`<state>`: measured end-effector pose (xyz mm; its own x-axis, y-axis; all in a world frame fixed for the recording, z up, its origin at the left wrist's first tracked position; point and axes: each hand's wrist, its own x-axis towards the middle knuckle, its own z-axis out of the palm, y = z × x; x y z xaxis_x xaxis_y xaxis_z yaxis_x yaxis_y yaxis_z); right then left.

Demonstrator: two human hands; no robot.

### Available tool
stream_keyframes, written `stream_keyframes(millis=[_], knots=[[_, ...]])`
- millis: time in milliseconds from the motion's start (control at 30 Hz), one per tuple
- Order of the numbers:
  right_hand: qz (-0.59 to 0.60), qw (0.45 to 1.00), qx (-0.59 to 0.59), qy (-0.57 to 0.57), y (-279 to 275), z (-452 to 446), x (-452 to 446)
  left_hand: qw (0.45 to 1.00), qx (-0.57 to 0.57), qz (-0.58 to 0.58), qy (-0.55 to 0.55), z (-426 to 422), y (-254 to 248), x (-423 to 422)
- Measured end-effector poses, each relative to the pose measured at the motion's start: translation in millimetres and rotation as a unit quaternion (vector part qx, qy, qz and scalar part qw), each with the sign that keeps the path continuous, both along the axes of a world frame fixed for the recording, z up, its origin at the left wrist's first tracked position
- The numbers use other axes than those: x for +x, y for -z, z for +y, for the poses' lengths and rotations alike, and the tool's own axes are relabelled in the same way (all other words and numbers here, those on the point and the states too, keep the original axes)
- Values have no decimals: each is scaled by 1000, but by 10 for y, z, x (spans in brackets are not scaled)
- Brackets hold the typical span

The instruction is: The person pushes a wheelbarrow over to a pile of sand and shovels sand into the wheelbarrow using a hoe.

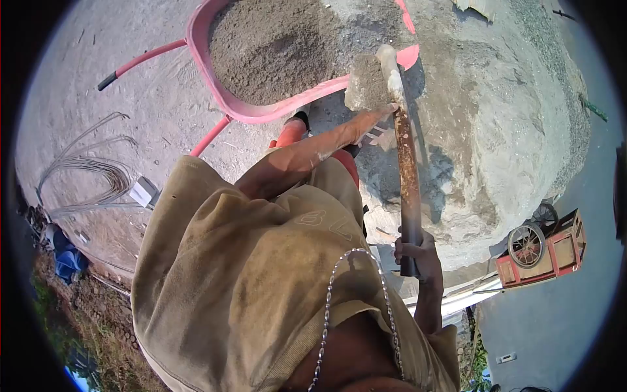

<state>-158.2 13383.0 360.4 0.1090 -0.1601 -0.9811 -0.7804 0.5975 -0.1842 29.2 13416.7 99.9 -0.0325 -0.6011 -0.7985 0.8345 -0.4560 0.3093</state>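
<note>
A hoe (406,163) with a worn brown handle stretches across the right of the view. Its blade (369,83), at the far end, carries grey sandy material beside the wheelbarrow rim. My right hand (421,253) is wrapped round the handle's near end. Just below the blade, my left hand (375,121) holds the handle, its thumb side showing; part of the fingers is hidden. The pink wheelbarrow (225,98) holds a heap of grey-brown sand (281,49), with paler powder on its right side.
A large pale sand pile (503,130) rises on the right. Bent metal rods (98,171) lie at left near a small white box (142,192). A red wooden cart (545,251) with spoked wheels stands at far right. A blue cloth-like item (68,261) lies at lower left.
</note>
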Motion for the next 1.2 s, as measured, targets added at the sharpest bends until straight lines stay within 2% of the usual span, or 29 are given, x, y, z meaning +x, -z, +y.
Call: stream_keyframes(millis=[100, 167, 200, 233, 300, 367, 433, 500, 600, 633, 667, 767, 833, 900, 967, 1000, 1067, 1100, 1133, 1167, 1200], knots=[[-68, 993, -3, -99, -15, 147, 174, 960, -59, 104, -252, -100, -340, 562], [-109, 983, 4, -147, 218, 170, 189, 965, 53, 11, -256, 9, -363, 936], [-132, 968, -15, -215, 433, 185, 124, 970, 44, -50, -232, 176, -303, 1016], [-160, 946, -38, -278, 696, 194, 89, 959, 94, -58, -260, 254, -490, 1138], [-209, 907, -127, -342, 1165, 272, 174, 955, 121, -102, -249, 470, -355, 1275], [-227, 896, -138, -354, 1820, 351, 123, 946, 106, -89, -292, 626, -161, 1364], [-260, 864, -257, -346, 2510, 492, -19, 940, 110, -129, -295, 713, -19, 1410], [-251, 864, -305, -311, 2589, 467, 146, 943, 91, -129, -292, 673, -148, 1404], [-166, 851, -373, -331, 2833, 470, -93, 956, -6, -106, -273, 448, -424, 1215], [-145, 867, -369, -303, 2773, 492, -226, 954, -25, -98, -281, 339, -495, 1127], [-130, 880, -363, -278, 2711, 534, -313, 959, -67, -79, -263, 255, -537, 1058], [-98, 905, -360, -205, 2582, 615, -649, 975, -91, -32, -199, -183, -495, 665], [-49, 925, -344, -156, 2346, 705, -886, 989, -103, -25, -99, -462, -497, 305], [-31, 931, -353, -87, 2314, 818, -1154, 995, -91, -2, -32, -780, -549, -116], [-11, 929, -370, -26, 2346, 723, -1386, 990, -140, 25, 7, -1120, -602, -566], [-2, 924, -383, 3, 2402, 621, -1465, 987, -141, -34, 67, -1315, -585, -769], [18, 913, -404, 57, 2475, 404, -1606, 970, -209, -46, 119, -1746, -828, -1091], [6, 890, -448, 79, 2460, 177, -1650, 942, -282, -117, 140, -1990, -946, -1212], [11, 876, -474, 90, 2469, -82, -1702, 930, -335, -92, 123, -2246, -1032, -1331], [-21, 828, -554, 81, 2471, -404, -1736, 902, -369, -163, 154, -2513, -1112, -1414], [-16, 824, -561, 73, 2436, -759, -1755, 846, -415, -271, 195, -2738, -1287, -1410]])
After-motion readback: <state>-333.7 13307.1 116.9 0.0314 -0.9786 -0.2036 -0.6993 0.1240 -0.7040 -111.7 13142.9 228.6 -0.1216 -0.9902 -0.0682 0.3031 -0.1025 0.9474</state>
